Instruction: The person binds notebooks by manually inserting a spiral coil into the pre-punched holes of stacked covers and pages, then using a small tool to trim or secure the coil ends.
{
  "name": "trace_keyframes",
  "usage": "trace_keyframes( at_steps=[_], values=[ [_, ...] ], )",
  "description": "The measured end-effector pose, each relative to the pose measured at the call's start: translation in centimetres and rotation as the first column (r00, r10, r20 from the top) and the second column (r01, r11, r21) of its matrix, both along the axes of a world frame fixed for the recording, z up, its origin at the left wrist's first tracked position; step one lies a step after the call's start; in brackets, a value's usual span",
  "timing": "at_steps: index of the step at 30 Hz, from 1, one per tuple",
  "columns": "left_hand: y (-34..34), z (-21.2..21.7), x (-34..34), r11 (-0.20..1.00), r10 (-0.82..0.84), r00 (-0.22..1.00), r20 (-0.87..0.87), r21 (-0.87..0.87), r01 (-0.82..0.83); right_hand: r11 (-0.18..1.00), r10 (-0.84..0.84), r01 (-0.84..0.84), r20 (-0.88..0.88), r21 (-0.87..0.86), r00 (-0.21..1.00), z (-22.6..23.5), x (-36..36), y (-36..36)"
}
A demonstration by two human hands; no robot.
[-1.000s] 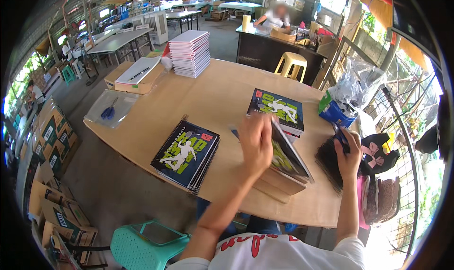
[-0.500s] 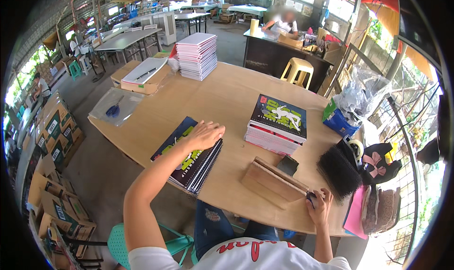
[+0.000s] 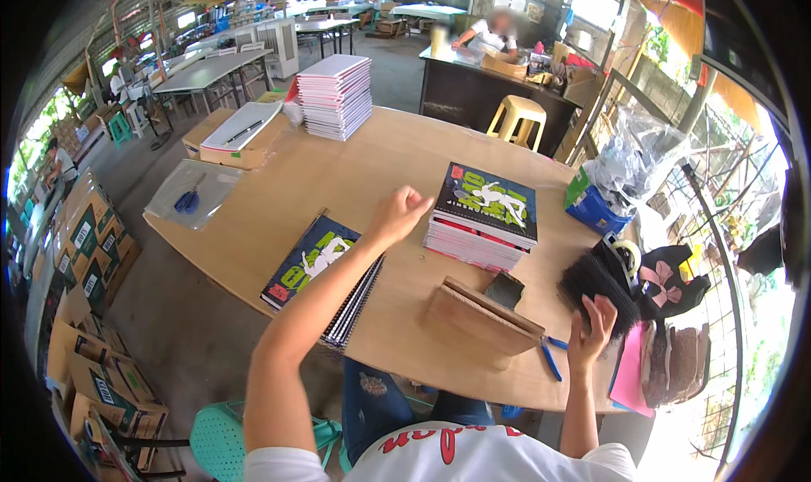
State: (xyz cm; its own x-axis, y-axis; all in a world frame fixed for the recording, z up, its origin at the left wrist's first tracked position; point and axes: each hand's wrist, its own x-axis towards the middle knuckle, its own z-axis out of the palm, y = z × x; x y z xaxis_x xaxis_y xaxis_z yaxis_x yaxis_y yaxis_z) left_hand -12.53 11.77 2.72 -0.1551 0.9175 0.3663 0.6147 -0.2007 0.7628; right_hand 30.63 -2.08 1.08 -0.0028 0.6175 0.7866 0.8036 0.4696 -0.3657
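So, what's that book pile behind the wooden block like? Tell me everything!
The book pile lies flat on the brown table, beyond the wooden block. Its top cover is dark blue and black, with green letters, a white figure and a red patch. Below show red and whitish-pink edges that look like paper. It's stacked fairly neatly. The left hand is beside it; I can't tell whether they touch.

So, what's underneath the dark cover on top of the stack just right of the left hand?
Below the dark cover, the side of the stack shows pale layered edges with some pinkish-red among them. The faces of those layers are covered, so their printing can't be seen.
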Motion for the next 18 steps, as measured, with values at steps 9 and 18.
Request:
trace_keyframes(
  at_steps=[9,18],
  values=[
    [6.2,1.9,0.0,0.992,0.112,0.957,-0.268,-0.033,-0.125,0.979,0.19,-0.201,0.247,0.02,0.95,9.2,-6.9,2.9],
    [-10.1,19.2,15.0,0.752,-0.035,0.791,-0.611,0.505,0.423,0.985,0.168,-0.1,0.669,-0.138,0.724,24.0,-9.4,5.3]
  ],
)
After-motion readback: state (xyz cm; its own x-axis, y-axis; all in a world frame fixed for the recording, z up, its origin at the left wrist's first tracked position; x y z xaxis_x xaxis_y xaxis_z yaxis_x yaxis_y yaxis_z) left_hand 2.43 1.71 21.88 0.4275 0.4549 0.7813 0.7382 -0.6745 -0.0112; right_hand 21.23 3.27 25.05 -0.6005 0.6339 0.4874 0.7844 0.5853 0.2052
